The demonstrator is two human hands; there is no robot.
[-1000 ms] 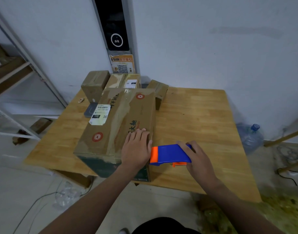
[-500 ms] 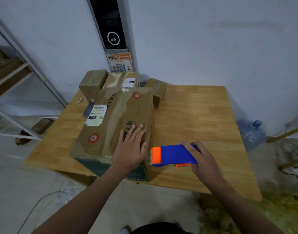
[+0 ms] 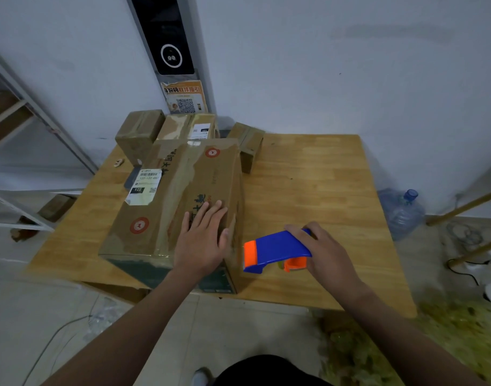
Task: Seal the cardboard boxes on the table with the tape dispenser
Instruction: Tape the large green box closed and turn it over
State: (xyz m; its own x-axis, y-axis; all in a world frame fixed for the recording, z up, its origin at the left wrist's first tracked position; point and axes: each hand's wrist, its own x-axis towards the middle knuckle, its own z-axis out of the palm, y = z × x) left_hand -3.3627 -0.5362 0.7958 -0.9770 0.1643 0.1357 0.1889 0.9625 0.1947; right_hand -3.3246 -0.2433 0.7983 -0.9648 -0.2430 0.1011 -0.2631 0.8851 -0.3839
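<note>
A large cardboard box [image 3: 166, 207] with a white label and red round marks lies on the wooden table [image 3: 308, 185], its near end at the table's front edge. My left hand [image 3: 202, 240] lies flat on the box's near right top, fingers straight. Just right of the box, my right hand [image 3: 325, 252] grips a blue and orange tape dispenser [image 3: 272, 250], its orange end pointing at the box's right side. Three smaller cardboard boxes stand behind: one at the left [image 3: 140, 133], one in the middle [image 3: 188, 126], one at the right [image 3: 248, 143].
A white wall with a dark panel [image 3: 166, 37] and a QR poster [image 3: 184, 97] rises behind the table. A metal shelf frame [image 3: 30, 107] stands at the left. On the floor to the right are a water bottle [image 3: 403, 213], cables and wooden sticks.
My left hand slid a little forward on the box top and its fingers spread. The tape dispenser in my right hand tilted, its orange end drawn slightly off the box's side.
</note>
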